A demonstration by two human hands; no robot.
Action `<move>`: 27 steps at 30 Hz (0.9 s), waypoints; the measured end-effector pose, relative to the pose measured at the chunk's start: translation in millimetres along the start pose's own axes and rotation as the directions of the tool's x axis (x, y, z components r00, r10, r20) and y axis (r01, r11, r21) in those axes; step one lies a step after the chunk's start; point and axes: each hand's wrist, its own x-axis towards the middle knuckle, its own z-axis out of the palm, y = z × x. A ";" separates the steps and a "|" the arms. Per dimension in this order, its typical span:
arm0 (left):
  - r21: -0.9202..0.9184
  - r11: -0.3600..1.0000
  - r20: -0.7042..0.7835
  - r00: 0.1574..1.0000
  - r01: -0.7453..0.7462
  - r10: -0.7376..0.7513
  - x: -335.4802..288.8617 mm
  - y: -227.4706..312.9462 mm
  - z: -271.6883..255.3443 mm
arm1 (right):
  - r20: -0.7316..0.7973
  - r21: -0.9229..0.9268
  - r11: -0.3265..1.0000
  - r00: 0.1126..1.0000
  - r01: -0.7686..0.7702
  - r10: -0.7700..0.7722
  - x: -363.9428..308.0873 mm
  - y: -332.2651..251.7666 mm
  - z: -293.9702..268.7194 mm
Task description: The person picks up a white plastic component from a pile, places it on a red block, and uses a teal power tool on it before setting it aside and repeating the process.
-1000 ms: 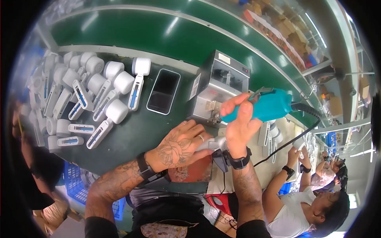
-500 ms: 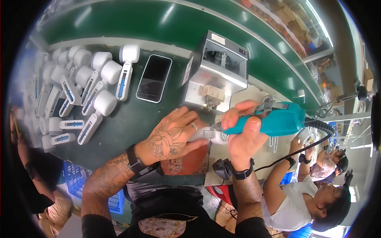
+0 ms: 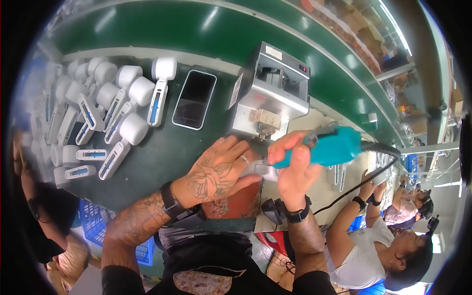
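Head: hands [image 3: 214, 173] curled rnd wht pc [image 3: 261, 170], driver [image 3: 335, 146]

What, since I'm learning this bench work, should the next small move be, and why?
I'd probably square the teal, rounded, black-corded power tool to the white plastic handheld piece before pressing. The right hand grips the tool with its tip close at the piece, and the left hand holds that piece, but whether they touch is too small to tell.
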 end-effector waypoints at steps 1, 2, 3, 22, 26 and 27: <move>-0.002 1.000 -0.001 1.000 -0.008 0.008 -1.0 -1.1 0.2 | -0.001 -0.035 0.999 0.999 -0.038 0.038 1.3 -0.9 0.8; 0.003 1.000 -0.011 1.000 -0.015 0.015 -2.1 -1.7 1.8 | 0.003 -0.037 0.999 1.000 -0.027 0.027 4.0 -2.6 1.0; -0.005 1.000 -0.005 1.000 -0.009 0.009 -3.4 -2.6 3.9 | -0.025 -0.022 1.000 1.000 0.007 -0.008 7.2 -4.5 0.4; -0.045 0.999 0.004 1.000 -0.017 0.018 3.1 1.7 -3.1 | -0.087 -0.029 0.998 0.994 0.061 -0.063 -12.6 -28.8 -6.1; -0.022 0.999 0.025 0.999 -0.027 0.028 1.8 0.6 -1.3 | -0.104 -0.058 0.998 0.994 0.014 -0.020 -23.4 -25.0 -5.9; -0.018 1.000 0.025 0.999 -0.022 0.023 1.3 0.4 -1.7 | -0.104 -0.042 0.999 0.994 0.021 -0.025 -24.5 -22.2 -5.9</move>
